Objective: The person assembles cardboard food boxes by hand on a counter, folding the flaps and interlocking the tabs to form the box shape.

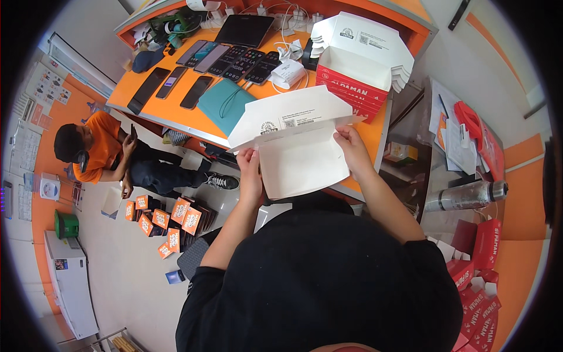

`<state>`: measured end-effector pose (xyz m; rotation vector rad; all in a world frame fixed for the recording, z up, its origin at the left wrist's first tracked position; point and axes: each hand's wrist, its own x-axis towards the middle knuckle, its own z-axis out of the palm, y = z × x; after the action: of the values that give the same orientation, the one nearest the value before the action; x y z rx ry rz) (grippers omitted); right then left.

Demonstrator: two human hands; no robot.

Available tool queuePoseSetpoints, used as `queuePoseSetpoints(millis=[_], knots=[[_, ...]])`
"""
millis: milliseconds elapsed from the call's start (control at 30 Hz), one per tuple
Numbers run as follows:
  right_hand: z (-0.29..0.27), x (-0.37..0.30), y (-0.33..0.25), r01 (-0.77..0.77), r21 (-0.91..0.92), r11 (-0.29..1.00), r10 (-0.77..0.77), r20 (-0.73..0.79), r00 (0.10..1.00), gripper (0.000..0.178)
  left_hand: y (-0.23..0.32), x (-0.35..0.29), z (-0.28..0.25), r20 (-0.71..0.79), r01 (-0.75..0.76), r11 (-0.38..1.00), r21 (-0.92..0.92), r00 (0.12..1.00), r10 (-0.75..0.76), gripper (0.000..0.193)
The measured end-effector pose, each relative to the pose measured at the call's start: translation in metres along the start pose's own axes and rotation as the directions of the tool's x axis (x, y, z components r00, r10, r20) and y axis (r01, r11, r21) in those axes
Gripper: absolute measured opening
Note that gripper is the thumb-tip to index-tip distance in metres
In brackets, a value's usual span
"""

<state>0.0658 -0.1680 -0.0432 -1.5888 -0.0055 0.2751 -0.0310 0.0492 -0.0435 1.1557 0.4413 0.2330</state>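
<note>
An open cardboard food box, white inside with its lid flap raised, is held up in front of my body at the near edge of the orange table. My left hand grips its left side by the lid fold. On the opposite side, my right hand pinches the right wall near the far corner. Just beyond stands a stack of nested red boxes, the top one open with its white lid tilted back. A teal pouch with a dark cord lies left of the held box.
Several phones, a tablet and tangled white cables cover the orange table. At right, a glass-topped surface carries a metal bottle and papers. Folded red boxes pile below. A seated person is left, near small orange boxes.
</note>
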Motion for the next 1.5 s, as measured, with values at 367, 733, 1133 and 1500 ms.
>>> queuePoseSetpoints(millis=[367, 733, 1133, 1500], knots=[[0.005, -0.006, 0.001, -0.078, 0.117, 0.990, 0.076, 0.019, 0.997, 0.029, -0.001, -0.005, 0.000, 0.118, 0.089, 0.996, -0.021, 0.989, -0.086, 0.038], [-0.013, 0.016, -0.006, -0.252, 0.336, 0.908, 0.145, 0.314, 0.938, 0.041, 0.008, 0.009, -0.013, 0.167, 0.179, 0.984, -0.021, 0.971, -0.173, 0.055], [0.009, 0.018, -0.001, -0.151, 0.433, 0.889, 0.112, 0.116, 0.987, 0.056, 0.018, 0.011, 0.016, 0.033, 0.017, 0.999, 0.030, 0.999, -0.018, 0.043], [0.003, 0.006, 0.001, -0.128, 0.347, 0.929, 0.099, 0.100, 0.990, 0.052, 0.006, -0.016, -0.002, 0.107, 0.284, 0.959, 0.007, 0.953, -0.283, 0.051]])
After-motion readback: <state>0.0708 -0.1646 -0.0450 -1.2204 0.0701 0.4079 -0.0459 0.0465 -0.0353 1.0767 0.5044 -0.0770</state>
